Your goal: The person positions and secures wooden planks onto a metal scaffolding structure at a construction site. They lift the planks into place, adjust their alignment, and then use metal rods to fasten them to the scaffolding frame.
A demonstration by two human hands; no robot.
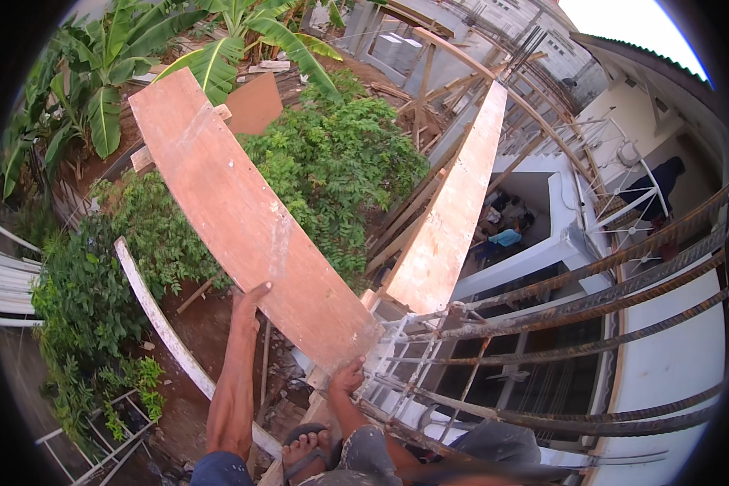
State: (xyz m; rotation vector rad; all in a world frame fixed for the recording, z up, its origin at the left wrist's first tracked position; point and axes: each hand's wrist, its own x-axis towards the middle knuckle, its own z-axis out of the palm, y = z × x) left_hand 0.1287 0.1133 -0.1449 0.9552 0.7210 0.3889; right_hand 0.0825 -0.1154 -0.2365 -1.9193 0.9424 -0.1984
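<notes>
A long reddish plywood board (243, 206) with wooden battens under its far end reaches out from in front of me to the upper left. My left hand (249, 304) grips its left edge about midway along, thumb on the top face and the other fingers hidden beneath. At the near end my right hand (347, 377) holds the board's lower edge, its fingers partly hidden. That end lies close to a second long plywood panel (454, 202), which runs away toward the upper right, and beside a cluster of rusty steel bars.
Bent rebar (543, 320) spreads across the right side. My sandalled foot (306, 454) rests high on narrow timber (271, 471). A whitish curved beam (166, 324) lies to the left, over earth and leafy shrubs (324, 178). People (506, 235) sit below, beyond the second panel.
</notes>
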